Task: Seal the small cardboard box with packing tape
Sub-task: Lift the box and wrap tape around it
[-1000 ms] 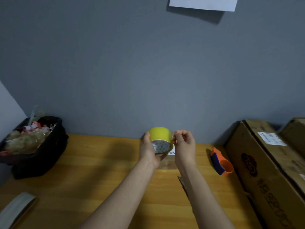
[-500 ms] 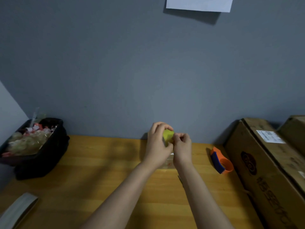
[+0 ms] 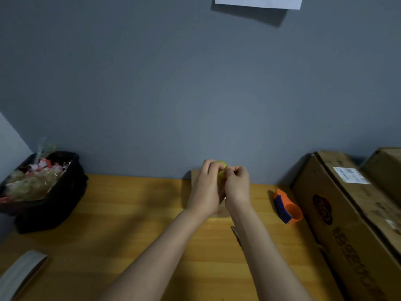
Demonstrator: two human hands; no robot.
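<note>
My left hand [image 3: 206, 187] wraps around a yellow roll of packing tape [image 3: 221, 170], which shows only as a sliver between my hands. My right hand [image 3: 237, 185] presses against the roll with its fingertips pinched at the roll's top edge. Both hands are held over the small cardboard box [image 3: 194, 174] at the back of the wooden table [image 3: 130, 213]; only the box's far left corner and a bit of its near edge show.
An orange and blue tape cutter [image 3: 286, 207] lies right of my hands. A large cardboard carton [image 3: 347, 213] fills the right side, another behind it. A black bin of wrappers [image 3: 43, 187] sits at the left. A flat grey strip [image 3: 19, 272] lies near left.
My left hand has turned from holding the roll side-on to covering it. The hands have closed together, and the roll is now almost hidden.
</note>
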